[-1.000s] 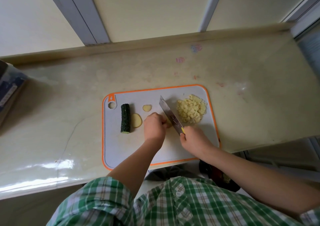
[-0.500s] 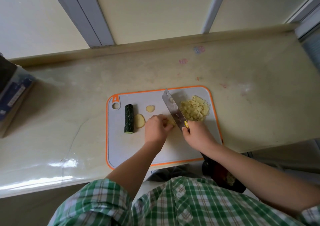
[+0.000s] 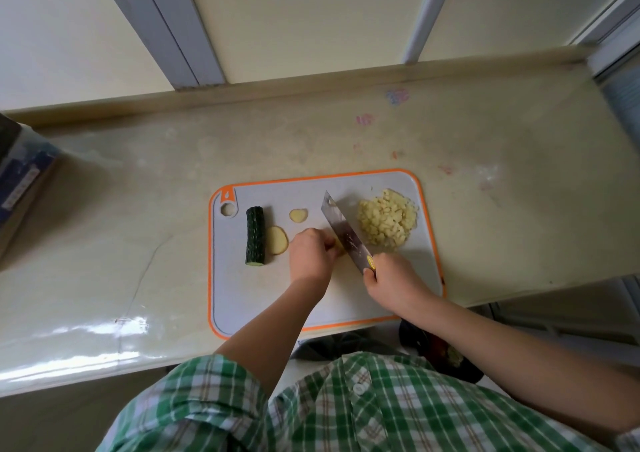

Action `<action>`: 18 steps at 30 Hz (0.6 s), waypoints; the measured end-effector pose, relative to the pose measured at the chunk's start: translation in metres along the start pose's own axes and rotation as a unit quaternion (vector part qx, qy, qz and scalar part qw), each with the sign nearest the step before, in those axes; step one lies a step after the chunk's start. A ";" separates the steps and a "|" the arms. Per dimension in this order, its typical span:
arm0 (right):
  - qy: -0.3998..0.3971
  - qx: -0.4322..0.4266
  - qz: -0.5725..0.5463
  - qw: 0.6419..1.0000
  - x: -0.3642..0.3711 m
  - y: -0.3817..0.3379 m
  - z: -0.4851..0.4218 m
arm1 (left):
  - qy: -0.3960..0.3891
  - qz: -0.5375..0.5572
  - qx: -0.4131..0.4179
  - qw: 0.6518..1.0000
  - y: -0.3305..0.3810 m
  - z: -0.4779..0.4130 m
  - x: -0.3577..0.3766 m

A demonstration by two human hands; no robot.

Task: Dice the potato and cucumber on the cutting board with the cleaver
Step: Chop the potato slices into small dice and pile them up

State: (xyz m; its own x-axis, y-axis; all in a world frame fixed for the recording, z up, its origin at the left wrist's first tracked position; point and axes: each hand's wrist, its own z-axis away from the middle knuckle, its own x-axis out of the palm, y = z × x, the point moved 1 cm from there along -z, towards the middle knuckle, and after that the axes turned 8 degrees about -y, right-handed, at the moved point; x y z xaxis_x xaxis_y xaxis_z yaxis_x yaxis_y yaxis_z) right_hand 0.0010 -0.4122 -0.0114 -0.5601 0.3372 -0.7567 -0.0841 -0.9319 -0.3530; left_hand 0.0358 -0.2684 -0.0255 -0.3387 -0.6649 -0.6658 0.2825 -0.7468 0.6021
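A grey cutting board (image 3: 270, 299) with an orange rim lies on the pale counter. On its left side lies a dark green cucumber piece (image 3: 255, 235). Beside it is a potato slice (image 3: 277, 240), and a smaller slice (image 3: 298, 215) lies further back. A heap of diced potato (image 3: 386, 221) sits at the board's right. My left hand (image 3: 311, 255) has curled fingers holding down potato pieces, mostly hidden under it. My right hand (image 3: 393, 283) grips the cleaver's handle. The cleaver (image 3: 344, 231) has its blade angled back-left, its edge right beside my left fingertips.
A blue and dark box (image 3: 19, 181) sits at the counter's left edge. The counter ends in a raised back ledge (image 3: 311, 91) below a window frame. The counter's front edge runs just under the board, with a dark bin (image 3: 446, 354) below on the right.
The cleaver has stayed next to my left fingers with small chopping shifts. My left hand keeps holding the potato pieces. The view has shifted a little.
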 end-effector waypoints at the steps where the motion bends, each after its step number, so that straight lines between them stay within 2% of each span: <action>1: 0.002 0.001 -0.001 1.000 0.002 -0.001 -0.001 | 0.001 0.008 -0.003 1.000 -0.001 -0.001 0.000; 9: 0.024 0.003 -0.027 0.999 0.012 -0.002 -0.003 | -0.009 0.020 -0.016 1.000 -0.002 -0.001 -0.001; 14: 0.048 -0.026 -0.024 0.998 -0.002 -0.003 -0.008 | -0.006 0.013 0.015 1.000 -0.002 0.001 -0.006; 18: 0.034 -0.030 -0.012 0.999 -0.016 -0.002 -0.005 | 0.002 0.014 0.026 1.000 -0.007 0.005 -0.008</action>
State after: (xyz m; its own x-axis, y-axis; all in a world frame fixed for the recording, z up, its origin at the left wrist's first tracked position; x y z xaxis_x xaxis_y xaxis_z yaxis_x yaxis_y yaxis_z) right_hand 0.0141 -0.4155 -0.0009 -0.5014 0.3690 -0.7826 -0.0457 -0.9145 -0.4019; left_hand 0.0320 -0.2580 -0.0221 -0.3287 -0.6852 -0.6500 0.2438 -0.7265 0.6425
